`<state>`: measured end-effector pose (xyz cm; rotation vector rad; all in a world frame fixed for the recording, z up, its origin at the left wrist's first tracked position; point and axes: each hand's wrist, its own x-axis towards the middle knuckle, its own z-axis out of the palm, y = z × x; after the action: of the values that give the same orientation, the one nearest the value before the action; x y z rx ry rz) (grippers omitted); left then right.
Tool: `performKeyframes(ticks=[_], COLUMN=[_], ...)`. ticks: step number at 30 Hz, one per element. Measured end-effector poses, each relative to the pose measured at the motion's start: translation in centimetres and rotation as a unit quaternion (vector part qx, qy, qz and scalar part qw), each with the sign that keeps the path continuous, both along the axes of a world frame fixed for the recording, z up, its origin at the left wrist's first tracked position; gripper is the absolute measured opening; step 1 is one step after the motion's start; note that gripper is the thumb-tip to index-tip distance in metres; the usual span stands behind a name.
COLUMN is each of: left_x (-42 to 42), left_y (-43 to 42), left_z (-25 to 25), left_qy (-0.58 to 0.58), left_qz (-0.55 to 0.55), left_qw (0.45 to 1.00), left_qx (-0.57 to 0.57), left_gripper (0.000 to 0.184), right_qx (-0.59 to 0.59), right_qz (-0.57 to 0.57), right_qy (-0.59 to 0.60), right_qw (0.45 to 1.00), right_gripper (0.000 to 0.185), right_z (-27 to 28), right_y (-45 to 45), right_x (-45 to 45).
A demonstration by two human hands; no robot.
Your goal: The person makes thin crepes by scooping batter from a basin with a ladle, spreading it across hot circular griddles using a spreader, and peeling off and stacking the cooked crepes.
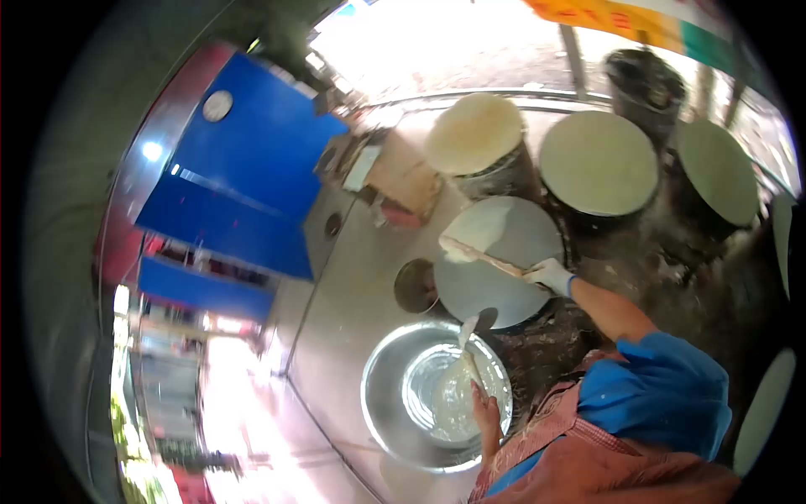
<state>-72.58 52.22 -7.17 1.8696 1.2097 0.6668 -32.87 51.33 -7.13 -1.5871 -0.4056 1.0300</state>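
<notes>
My right hand [550, 277], in a whitish glove, is closed round the handle of a wooden spreader [495, 260]. The spreader's broad end touches pale batter [474, 228] on a round grey griddle [499, 294]. Lower down, my left hand [484, 409] is bare and wrapped round the handle of a ladle [468, 344]. That ladle is over a large shiny metal basin [382, 395] with whitish liquid in it. A small round pot [416, 286] stands between the griddle and the basin.
Several round griddles with pale sheets, one at the back [474, 134] and one at the right [598, 164], surround the work spot. A cardboard box [403, 176], a dark bin [645, 84] and a blue-covered table [243, 151] stand farther off.
</notes>
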Motion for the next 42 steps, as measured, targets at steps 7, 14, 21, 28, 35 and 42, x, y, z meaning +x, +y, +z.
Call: performKeyframes(ticks=[7,14,21,28,35,42], left_x=[2.4,2.3,1.1,0.6,1.1,0.8], left_y=[-1.8,-5.9,-9.9,-12.9,-14.7,-17.5], left_z=[2.1,2.9,0.6,-1.0,-1.2,-0.4], left_qy=[0.056,0.051,0.035,-0.035,-0.067,-0.074], left_qz=[0.063,0.152,0.211,0.255,0.296,0.325], left_qw=[0.994,0.985,0.960,0.946,0.928,0.916], left_qx=[-0.063,-0.061,-0.178,-0.198,-0.214,-0.223], left_gripper=[0.068,0.067,0.065,0.065,0.065,0.066], right_qx=[0.102,-0.015,-0.103,-0.110,-0.083,-0.114], right_qz=[0.009,0.159,0.247,0.222,0.377,0.393], right_qy=[0.110,0.055,0.104,0.024,-0.060,-0.020], right_qw=[0.989,0.986,0.958,0.969,0.921,0.912], right_gripper=[0.029,0.031,0.026,0.017,0.022,0.027], right_z=[1.4,-0.2,-1.1,4.5,-0.2,1.7], right_y=[-0.8,-0.9,2.0,7.3,2.6,11.0], right_x=[9.1,14.0,12.4,17.5,18.0,16.5])
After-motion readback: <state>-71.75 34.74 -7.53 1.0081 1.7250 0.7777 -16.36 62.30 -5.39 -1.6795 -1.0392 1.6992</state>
